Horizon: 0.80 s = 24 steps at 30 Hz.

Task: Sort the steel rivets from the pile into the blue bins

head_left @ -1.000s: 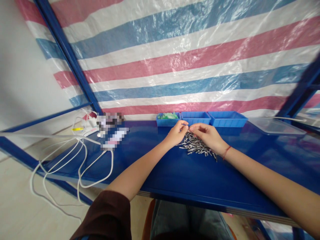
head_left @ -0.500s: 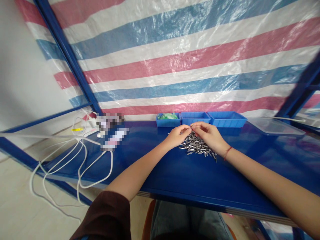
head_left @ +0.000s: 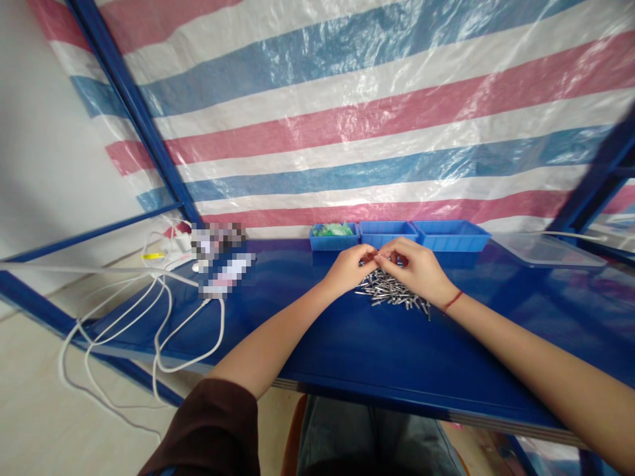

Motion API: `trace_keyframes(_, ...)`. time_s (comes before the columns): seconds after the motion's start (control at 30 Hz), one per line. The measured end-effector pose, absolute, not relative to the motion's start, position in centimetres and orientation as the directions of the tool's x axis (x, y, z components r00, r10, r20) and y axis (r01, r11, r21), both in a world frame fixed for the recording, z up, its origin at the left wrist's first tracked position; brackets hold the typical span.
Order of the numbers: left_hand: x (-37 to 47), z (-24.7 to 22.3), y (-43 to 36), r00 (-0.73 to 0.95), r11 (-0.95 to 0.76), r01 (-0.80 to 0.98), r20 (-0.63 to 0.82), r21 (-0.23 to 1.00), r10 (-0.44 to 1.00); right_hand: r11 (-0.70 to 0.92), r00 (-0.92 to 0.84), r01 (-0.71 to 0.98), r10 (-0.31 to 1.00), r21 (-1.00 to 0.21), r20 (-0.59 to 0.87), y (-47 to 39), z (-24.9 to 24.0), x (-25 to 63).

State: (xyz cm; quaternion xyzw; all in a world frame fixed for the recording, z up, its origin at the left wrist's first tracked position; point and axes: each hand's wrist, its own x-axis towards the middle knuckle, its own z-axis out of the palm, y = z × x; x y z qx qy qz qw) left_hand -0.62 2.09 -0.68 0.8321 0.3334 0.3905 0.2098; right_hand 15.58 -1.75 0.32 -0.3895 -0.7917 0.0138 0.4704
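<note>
A heap of thin silvery metal pins [head_left: 391, 289] that look like rivets lies on the blue table [head_left: 342, 350]. Over its far side, my left hand [head_left: 351, 266] and my right hand [head_left: 414, 268] meet fingertip to fingertip. Both are closed in a pinch, thumbs against bent fingers. Whatever sits between the fingertips is too small and too hidden to name. A thin red cord [head_left: 453, 300] circles my right wrist. Part of the heap is covered by my right hand.
Behind my hands stand a blue bin with green contents [head_left: 333, 239], a middle blue bin [head_left: 385, 231] and a right blue bin [head_left: 452, 237]. A clear plastic lid [head_left: 548, 251] lies at right. White cables [head_left: 163, 330] hang over the table's left end. Striped sheeting [head_left: 347, 132] hangs behind.
My right hand has rolled slightly, its knuckles higher and its fingers more curled. The fingertips of both hands stay together over the heap.
</note>
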Motion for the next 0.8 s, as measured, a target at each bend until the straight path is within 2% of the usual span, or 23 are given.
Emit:
trace_keyframes(0.17,-1.1,-0.3,2.3,0.478,-0.738,0.410,0.563,0.536,0.674,0.720,-0.306,0.605,0.606,-0.341,0.734,-1.5,0.5,16.1)
trace_keyframes(0.47,-2.0,0.0,3.0,0.505,-0.755,0.412,0.562,0.510,0.655,0.658,-0.299,0.630,0.696,-0.412,0.653,-0.8,-0.2,16.6)
trace_keyframes(0.53,-2.1,-0.1,3.2,0.469,-0.735,0.430,0.566,0.525,0.679,0.595,-0.241,0.666,0.743,-0.450,0.625,0.0,-0.3,17.0)
trace_keyframes(0.63,-2.5,-0.3,3.8,0.410,-0.692,0.491,0.560,0.530,0.720,0.411,-0.047,0.789,0.781,-0.457,0.622,2.2,-0.2,18.0)
trace_keyframes(0.7,-2.9,-0.4,4.4,0.427,-0.692,0.535,0.552,0.485,0.717,0.298,0.031,0.865,0.771,-0.403,0.636,4.1,0.1,18.9)
trace_keyframes(0.8,-3.6,-0.8,5.0,0.499,-0.701,0.604,0.506,0.379,0.703,0.192,0.039,0.936,0.776,-0.294,0.630,6.8,0.8,19.6)
